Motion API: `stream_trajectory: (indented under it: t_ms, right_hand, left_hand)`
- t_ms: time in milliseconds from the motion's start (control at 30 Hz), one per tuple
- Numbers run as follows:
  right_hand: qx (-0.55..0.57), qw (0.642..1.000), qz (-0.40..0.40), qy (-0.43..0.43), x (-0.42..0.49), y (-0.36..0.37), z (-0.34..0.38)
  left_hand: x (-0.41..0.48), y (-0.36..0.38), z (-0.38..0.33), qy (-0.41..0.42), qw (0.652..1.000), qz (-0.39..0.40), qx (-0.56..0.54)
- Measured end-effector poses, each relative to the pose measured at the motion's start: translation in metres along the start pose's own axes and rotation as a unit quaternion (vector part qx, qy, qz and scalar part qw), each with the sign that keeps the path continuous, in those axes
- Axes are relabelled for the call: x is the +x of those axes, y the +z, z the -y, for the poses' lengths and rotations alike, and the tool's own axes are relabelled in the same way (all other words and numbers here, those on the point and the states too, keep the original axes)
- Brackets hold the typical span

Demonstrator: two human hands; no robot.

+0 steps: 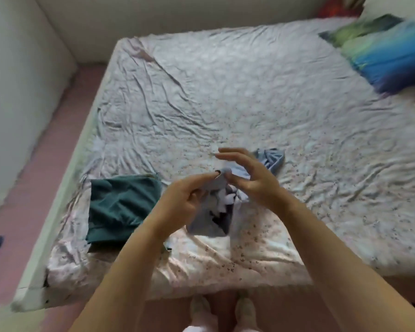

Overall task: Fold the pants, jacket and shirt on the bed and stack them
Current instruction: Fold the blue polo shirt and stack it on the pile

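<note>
1. Bed [237,87]: wide mattress under a pale floral sheet [321,188], creased all over, brighter along the near edge.
2. Teal garment [122,207]: folded flat on the sheet, near left part of the bed, close to its left edge.
3. Light blue garment [272,158]: crumpled, far end resting on the sheet, right of the teal one and apart from it.
4. Blue-green pillow [388,58]: far right corner, blurred.

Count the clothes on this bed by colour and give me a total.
Dark green garment: 1, folded, lying on the bed.
Light blue garment: 1, pinched by the left hand; the blue bit behind the right hand looks like part of it.
Total: 2
</note>
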State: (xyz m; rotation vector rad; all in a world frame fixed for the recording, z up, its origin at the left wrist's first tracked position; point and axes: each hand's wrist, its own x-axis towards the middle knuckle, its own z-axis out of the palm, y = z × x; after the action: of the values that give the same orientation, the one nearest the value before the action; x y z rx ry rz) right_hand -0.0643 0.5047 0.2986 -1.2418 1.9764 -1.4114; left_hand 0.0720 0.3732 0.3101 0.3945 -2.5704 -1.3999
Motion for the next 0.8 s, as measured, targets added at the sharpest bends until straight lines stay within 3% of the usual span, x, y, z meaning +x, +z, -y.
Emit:
stream_trajectory:
  t_ms: [133, 267, 333, 433, 500, 633, 733, 800]
  right_hand:
    - [0.086, 0.984, 0.155, 0.01, 0.012, -0.028, 0.079]
    - [0.113, 0.981, 0.16, 0.009, 0.013, -0.038, 0.137]
    - [0.07, 0.985, 0.155, -0.006, 0.012, -0.039, 0.163]
    - [-0.063, 0.991, 0.112, -0.046, 0.011, -0.035, 0.197]
    - [-0.079, 0.991, 0.08, -0.067, 0.008, -0.03, 0.218]
    - [-0.158, 0.985, 0.053, -0.036, 0.004, -0.035, 0.249]
    - [-0.282, 0.956, -0.046, -0.068, 0.007, -0.047, 0.264]
    - [-0.302, 0.944, -0.104, -0.08, 0.009, -0.057, 0.273]
  left_hand:
    - [-0.003, -0.058, -0.067, 0.062, 0.998, 0.008, -0.005]
    - [-0.008, -0.102, -0.118, 0.107, 0.994, -0.005, 0.019]
    - [-0.011, -0.121, -0.134, 0.125, 0.992, -0.016, 0.03]
    - [-0.017, -0.15, -0.152, 0.162, 0.985, -0.039, 0.042]
    - [-0.02, -0.17, -0.16, 0.189, 0.978, -0.059, 0.065]
    - [-0.022, -0.202, -0.173, 0.202, 0.969, -0.108, 0.087]
    - [-0.02, -0.21, -0.176, 0.211, 0.952, -0.143, 0.168]
    - [-0.017, -0.208, -0.174, 0.215, 0.944, -0.153, 0.199]
